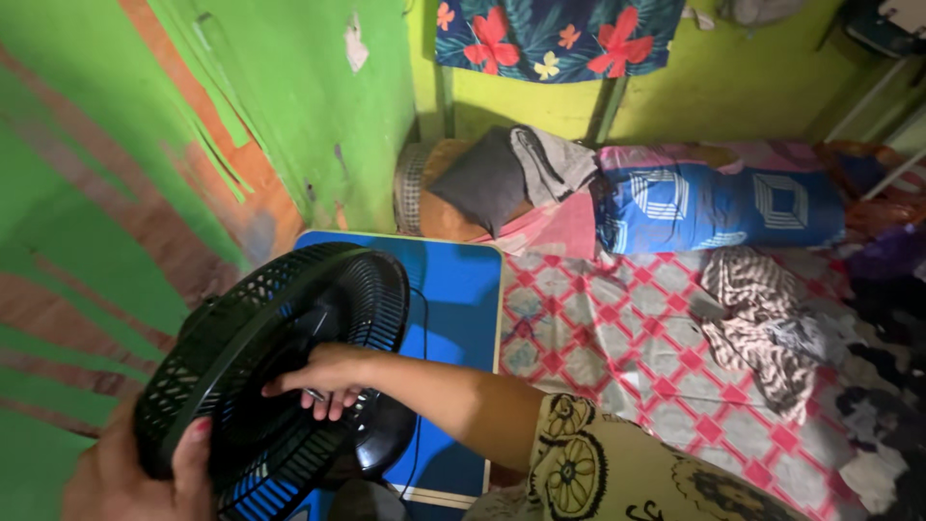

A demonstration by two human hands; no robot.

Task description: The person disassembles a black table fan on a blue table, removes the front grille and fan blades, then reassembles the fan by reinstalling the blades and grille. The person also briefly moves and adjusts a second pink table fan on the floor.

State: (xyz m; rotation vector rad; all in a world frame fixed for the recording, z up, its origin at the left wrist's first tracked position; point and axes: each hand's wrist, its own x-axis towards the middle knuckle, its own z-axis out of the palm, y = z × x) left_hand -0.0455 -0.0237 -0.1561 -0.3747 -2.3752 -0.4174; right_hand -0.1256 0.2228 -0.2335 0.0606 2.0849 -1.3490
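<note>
No packages, labels, signs or screens are to be seen in this view.

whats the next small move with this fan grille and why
Probably keep the left hand steady on the rim of the black fan and let the right hand work at the hub. The right fingers already rest on the centre of the grille, the left thumb hooks its edge, and the fan sits tilted on the blue table, so it could tip if released.
</note>
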